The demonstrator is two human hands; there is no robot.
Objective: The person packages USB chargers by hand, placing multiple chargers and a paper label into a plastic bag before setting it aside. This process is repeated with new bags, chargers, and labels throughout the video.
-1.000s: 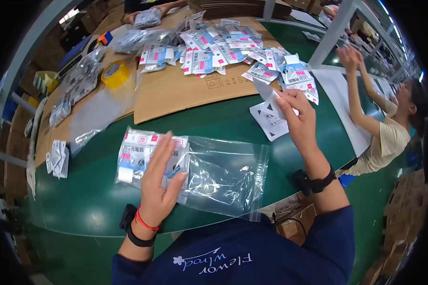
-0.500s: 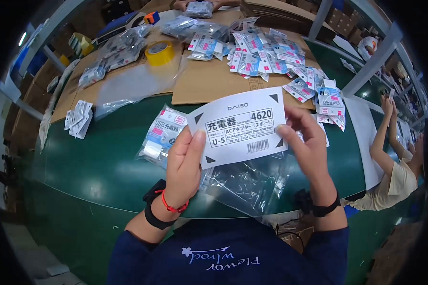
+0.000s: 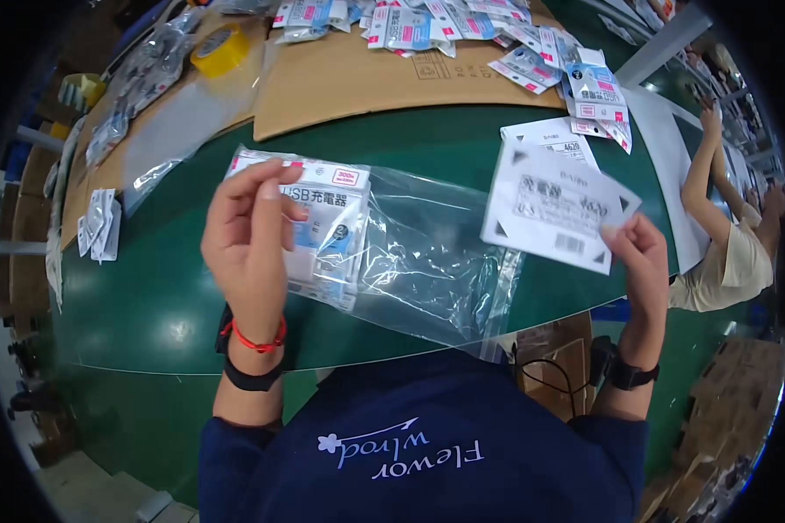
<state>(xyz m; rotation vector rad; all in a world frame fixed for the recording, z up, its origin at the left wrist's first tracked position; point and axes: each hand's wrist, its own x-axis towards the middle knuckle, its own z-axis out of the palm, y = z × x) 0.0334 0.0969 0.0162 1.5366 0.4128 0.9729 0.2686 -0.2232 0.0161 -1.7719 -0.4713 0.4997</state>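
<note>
My right hand (image 3: 641,253) pinches a white printed label card (image 3: 549,209) by its right corner, tilted above the table and slightly blurred. Over the left end of a stack of charger packs (image 3: 327,218), my left hand (image 3: 251,227) has its fingers loosely bent and apart, with nothing visible between them. The hand partly hides these white, blue and pink packs. They appear to lie inside a clear plastic bag (image 3: 427,253), whose loose part stretches right toward the table's front edge. Another white label sheet (image 3: 545,139) lies behind the held card.
On the green table (image 3: 157,288) lies cardboard (image 3: 349,96) bearing many charger packs (image 3: 410,28). Yellow tape (image 3: 221,50) and bagged goods (image 3: 153,74) sit far left. A small pile of white packets (image 3: 100,225) lies at left. Another person (image 3: 724,235) works at right.
My left hand has let go of the label card and moved left over the charger packs. The right hand has carried the card rightward. The view has shifted, showing more of the clear bag.
</note>
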